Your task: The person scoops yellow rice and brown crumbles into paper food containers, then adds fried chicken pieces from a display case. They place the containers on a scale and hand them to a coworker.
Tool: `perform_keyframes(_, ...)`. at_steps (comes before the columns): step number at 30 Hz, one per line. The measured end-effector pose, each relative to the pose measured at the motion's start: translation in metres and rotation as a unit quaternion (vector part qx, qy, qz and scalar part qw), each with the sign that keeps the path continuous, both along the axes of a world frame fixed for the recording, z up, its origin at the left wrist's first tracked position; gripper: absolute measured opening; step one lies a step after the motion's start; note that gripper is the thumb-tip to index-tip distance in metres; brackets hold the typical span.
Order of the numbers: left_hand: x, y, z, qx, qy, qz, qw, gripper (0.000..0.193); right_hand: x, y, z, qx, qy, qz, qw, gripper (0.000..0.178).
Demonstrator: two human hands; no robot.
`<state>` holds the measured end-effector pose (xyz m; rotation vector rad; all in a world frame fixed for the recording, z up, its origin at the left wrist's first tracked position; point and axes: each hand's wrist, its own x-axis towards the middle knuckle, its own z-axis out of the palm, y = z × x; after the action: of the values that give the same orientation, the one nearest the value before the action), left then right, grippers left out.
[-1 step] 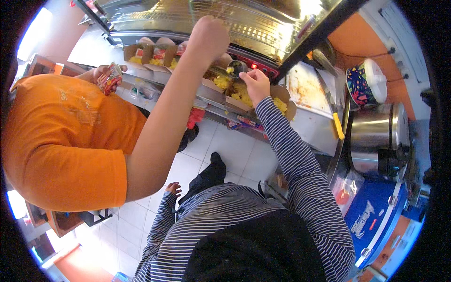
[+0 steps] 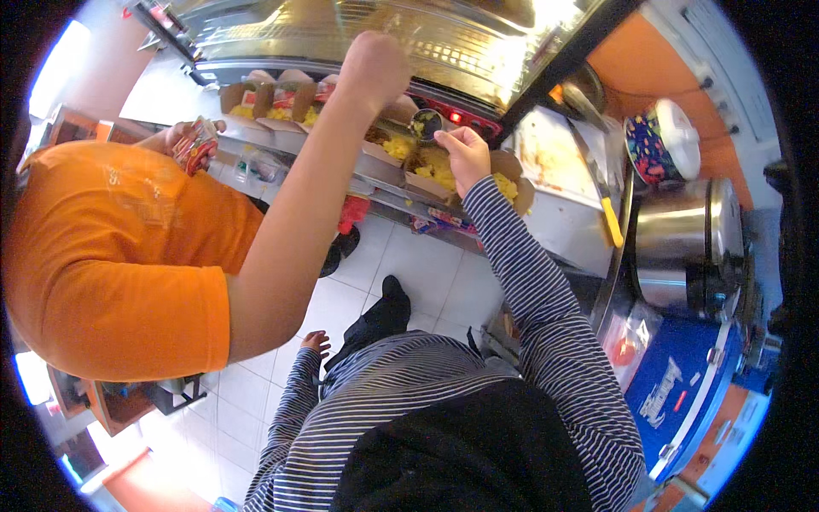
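Observation:
My right hand (image 2: pixel 467 158) pinches the rim of a small round dark cup (image 2: pixel 428 135), which has yellow bits in it. The cup is tilted above a row of open brown cardboard food boxes (image 2: pixel 426 186). Yellow crumbly food (image 2: pixel 437 166), like scrambled egg, lies in the boxes. Down by my side, away from the counter, my left hand (image 2: pixel 316 343) hangs with its fingers apart and nothing in them. To my left stands a person in an orange shirt (image 2: pixel 128 256). That person's closed hand (image 2: pixel 375 68) reaches over the boxes; the other holds red-and-white packets (image 2: pixel 198 147).
A glass-fronted warming cabinet (image 2: pixel 341 38) stands behind the boxes. On the right are a stained white cutting board (image 2: pixel 554 158), a yellow-handled knife (image 2: pixel 612 222), a steel cooker (image 2: pixel 678 247) and a blue cooler box (image 2: pixel 670 384). The co-worker's outstretched arm (image 2: pixel 311 196) crosses on my left.
The dark cup is tipped slightly differently in my right hand. The whole view has shifted a little; my left hand stays put.

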<state>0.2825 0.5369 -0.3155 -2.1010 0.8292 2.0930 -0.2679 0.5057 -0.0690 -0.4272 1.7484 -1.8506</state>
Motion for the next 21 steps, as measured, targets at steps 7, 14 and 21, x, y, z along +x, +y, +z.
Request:
perform_keyframes(7,-0.038,-0.015,0.004,0.043,-0.035,-0.118,0.992,0.03,0.019,0.053,0.026,-0.131,-0.3,0.02,0.945,0.009)
perform_keyframes(14,-0.083,-0.012,0.021,0.011,-0.007,-0.179,0.984,0.038,0.033,0.165,0.029,-0.224,-0.336,-0.018,0.914,0.012)
perform_keyframes(21,-0.104,0.03,0.023,0.019,0.064,-0.305,0.95,0.044,0.155,0.505,0.032,-0.165,-0.175,-0.331,0.913,0.009)
